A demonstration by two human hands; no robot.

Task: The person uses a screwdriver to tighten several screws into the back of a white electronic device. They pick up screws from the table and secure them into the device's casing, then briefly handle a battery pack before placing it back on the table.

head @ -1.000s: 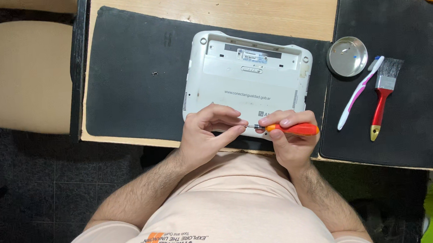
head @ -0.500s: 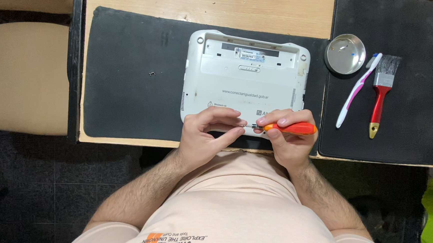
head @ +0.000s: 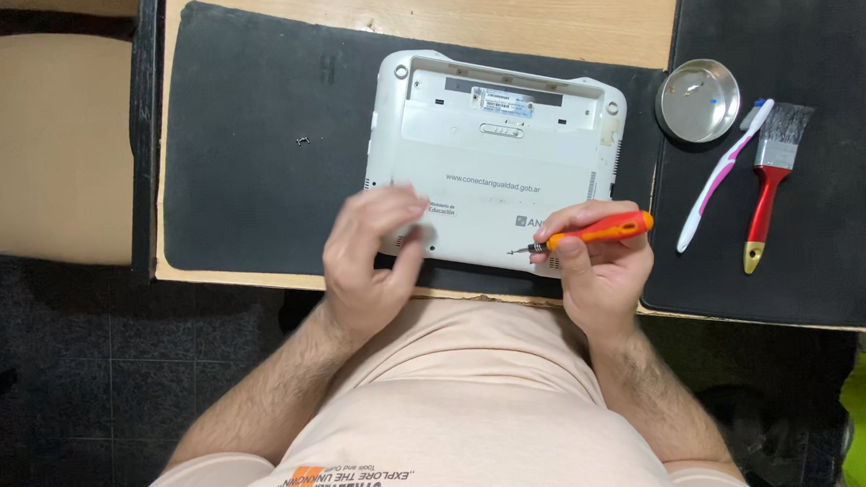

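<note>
My right hand [head: 603, 268] grips the slim, slippery orange screwdriver [head: 593, 233] over the rigid upturned white laptop [head: 498, 164], my left hand [head: 369, 262] hovering open at its near edge.

The left hand [head: 369, 262] has lifted off the laptop [head: 496, 159] and moved left, away from the screwdriver [head: 593, 232]
</note>
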